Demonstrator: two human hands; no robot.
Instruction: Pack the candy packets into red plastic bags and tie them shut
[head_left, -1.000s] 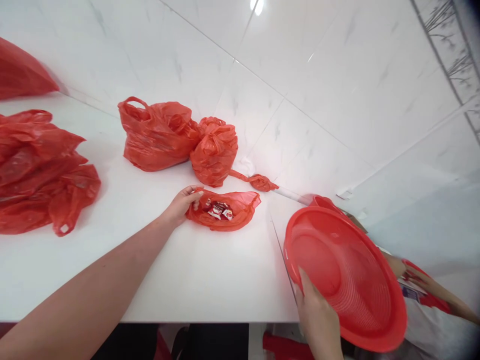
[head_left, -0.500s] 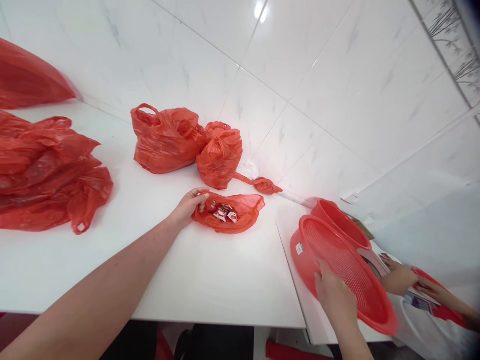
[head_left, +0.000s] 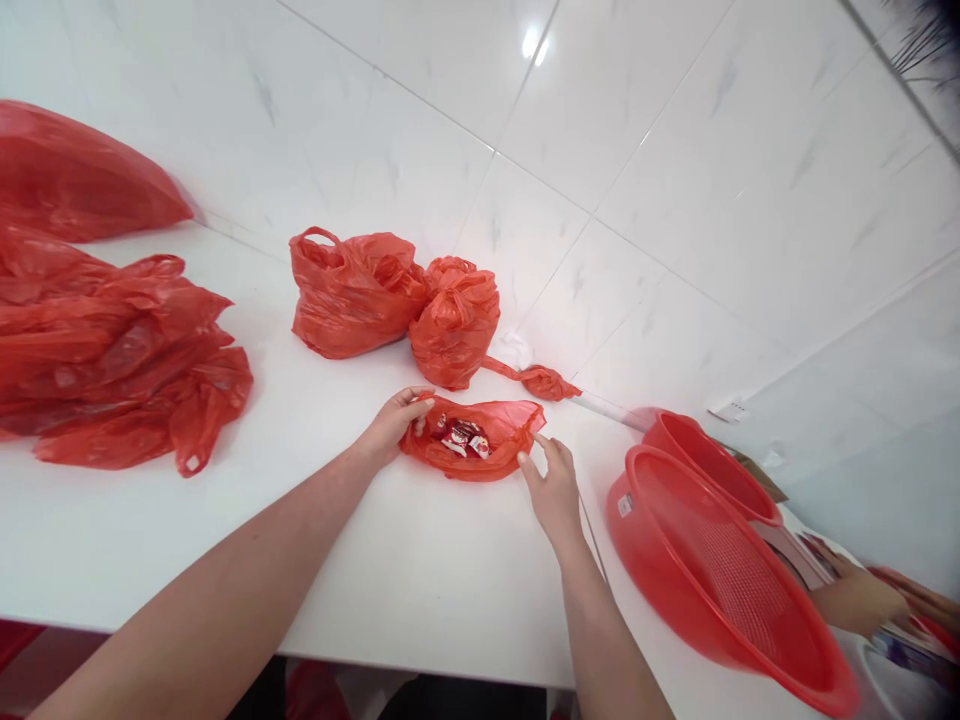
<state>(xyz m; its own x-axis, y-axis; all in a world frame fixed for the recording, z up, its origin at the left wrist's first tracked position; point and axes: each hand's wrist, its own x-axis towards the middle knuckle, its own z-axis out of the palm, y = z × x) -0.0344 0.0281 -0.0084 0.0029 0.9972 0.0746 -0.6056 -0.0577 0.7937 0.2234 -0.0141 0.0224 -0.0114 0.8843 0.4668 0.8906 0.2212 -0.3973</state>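
A small red plastic bag (head_left: 465,468) lies on the white table with its mouth spread wide. Inside it are several small wrapped packets (head_left: 461,438) with red, white and dark printing. My left hand (head_left: 394,425) pinches the left side of the bag's rim between thumb and fingers. At the opposite end, my right hand (head_left: 553,485) has its thumb on the near side and its fingers at the right corner, gripping the rim.
Tied red bags (head_left: 454,320) stand along the tiled wall, beside a crumpled heap of red bags (head_left: 135,360) on the left. A red basket (head_left: 675,600) with a mesh inside tilts at the right. Beyond it, another person's hand (head_left: 855,595) shows.
My right hand has left the red basket and come to the bag's right end. My left hand still holds the rim. The view has shifted slightly.
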